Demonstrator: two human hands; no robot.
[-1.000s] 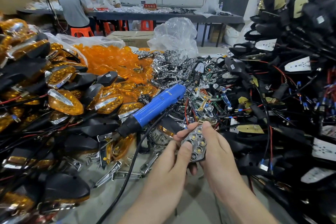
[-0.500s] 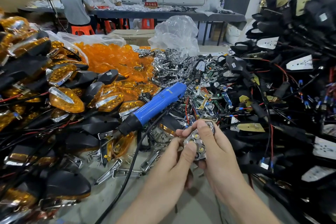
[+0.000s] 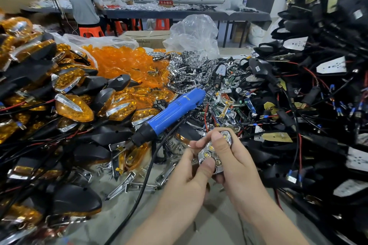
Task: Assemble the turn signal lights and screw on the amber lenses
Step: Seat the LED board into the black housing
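Newly tilted faceted chrome reflector [image 3: 209,152] in right hand [image 3: 237,165] grip.

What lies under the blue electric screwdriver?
The screwdriver rests on a heap of amber lights and black housings, with chrome parts near its rear end. Its body covers what lies directly below; that cannot be seen.
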